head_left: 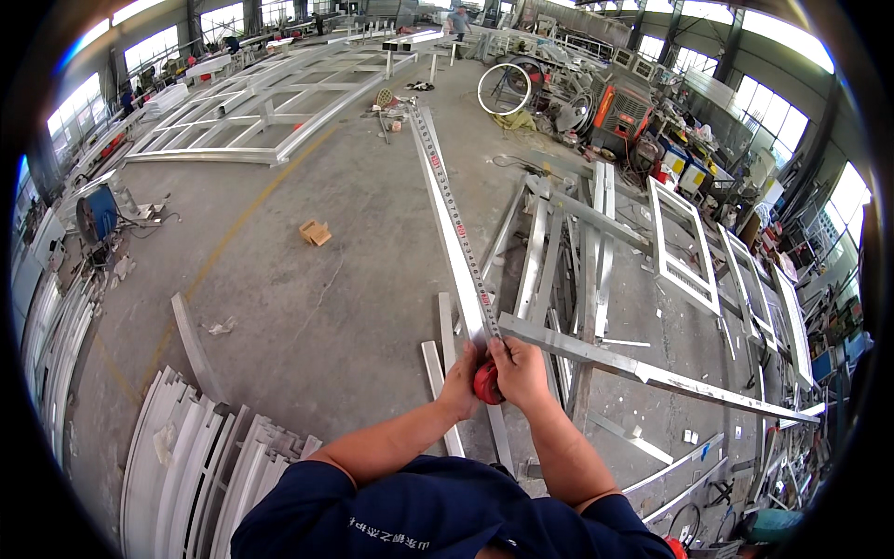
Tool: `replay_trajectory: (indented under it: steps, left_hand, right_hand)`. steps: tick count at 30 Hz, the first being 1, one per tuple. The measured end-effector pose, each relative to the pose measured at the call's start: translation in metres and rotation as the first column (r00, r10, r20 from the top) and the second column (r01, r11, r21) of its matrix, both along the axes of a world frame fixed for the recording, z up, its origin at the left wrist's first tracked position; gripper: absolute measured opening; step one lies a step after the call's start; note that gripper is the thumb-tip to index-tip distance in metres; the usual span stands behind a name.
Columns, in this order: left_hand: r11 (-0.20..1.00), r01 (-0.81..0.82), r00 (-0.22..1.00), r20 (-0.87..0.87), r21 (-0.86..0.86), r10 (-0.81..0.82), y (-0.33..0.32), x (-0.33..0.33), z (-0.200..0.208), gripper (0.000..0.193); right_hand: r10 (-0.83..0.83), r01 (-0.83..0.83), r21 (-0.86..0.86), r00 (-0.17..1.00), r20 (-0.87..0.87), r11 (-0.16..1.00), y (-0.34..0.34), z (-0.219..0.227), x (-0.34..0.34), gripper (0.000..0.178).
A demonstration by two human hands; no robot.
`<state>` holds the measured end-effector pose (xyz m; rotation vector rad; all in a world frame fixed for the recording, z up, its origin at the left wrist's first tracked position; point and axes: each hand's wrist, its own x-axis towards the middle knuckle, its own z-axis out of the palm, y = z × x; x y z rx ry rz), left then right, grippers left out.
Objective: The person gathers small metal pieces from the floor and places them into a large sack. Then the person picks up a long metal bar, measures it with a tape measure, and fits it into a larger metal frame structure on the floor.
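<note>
Our grip, left hand point(458, 384) and right hand point(521, 373), holds a red tape measure point(486, 384) over a pale beam point(450, 244); a grey bar point(596, 353) juts close right. The blade point(460, 226) lies along the beam, pointing away, slightly left; a lattice frame point(200, 156) lies beyond.
</note>
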<state>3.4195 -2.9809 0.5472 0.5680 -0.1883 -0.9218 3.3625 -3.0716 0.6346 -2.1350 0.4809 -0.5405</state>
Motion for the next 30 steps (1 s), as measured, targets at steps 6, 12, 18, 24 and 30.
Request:
replay_trajectory:
  steps: [6, 12, 18, 24, 30]
  left_hand:
    - [1.0, -0.002, 1.0, 0.029, 0.005, 0.001, 0.006, 0.0, 0.003, 0.068]
    - [0.982, -0.074, 0.997, 0.026, 0.174, 0.07, 0.002, 0.01, -0.017, 0.069]
    - [0.954, -0.225, 0.944, -0.199, 0.2, 0.265, 0.032, 0.092, 0.026, 0.064]
    - [0.656, -0.534, 0.845, 0.36, 0.533, 0.395, 0.205, 0.252, -0.059, 0.065]
    - [0.43, -0.695, 0.719, 0.535, 0.576, 0.444, 0.3, 0.318, -0.066, 0.025]
  right_hand:
    - [-0.014, 0.01, -0.055, 0.998, -0.064, 0.998, 0.004, 0.001, -0.003, 0.034]
    - [0.001, -0.007, -0.054, 0.993, -0.116, 0.999, 0.0, -0.012, -0.007, 0.032]
    - [0.186, -0.112, 0.206, 0.901, -0.393, 0.972, -0.036, -0.005, -0.074, 0.03]
    - [0.314, -0.147, 0.29, 0.652, -0.69, 0.946, -0.068, 0.007, -0.184, 0.029]
    - [0.328, -0.146, 0.301, 0.579, -0.746, 0.942, -0.074, 0.0, -0.261, 0.028]
